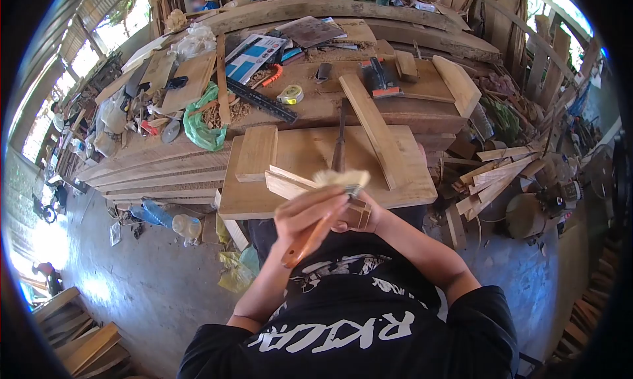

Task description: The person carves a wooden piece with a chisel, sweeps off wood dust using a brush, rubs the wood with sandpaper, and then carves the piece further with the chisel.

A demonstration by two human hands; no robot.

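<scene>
My left hand (304, 214) is closed around a paintbrush with an orange-brown wooden handle (308, 240) and pale bristles (337, 178). Close beside it, my right hand (370, 211) grips a light wooden piece (359, 214), partly hidden behind the brush and my left hand. Both hands are above the near edge of a wide board (303, 148). On that board lie a short wood block (258, 153), a long wooden strip (370, 128) and a slim dark tool resembling a chisel (339, 148), pointing away from me.
Beyond the board, a thick timber bench carries a tape measure (290, 94), a black square ruler (264, 102), a hand plane (380, 79) and a green plastic bag (206, 123). Offcuts (494, 181) are heaped at right. Plastic bottles (186, 226) hang at lower left.
</scene>
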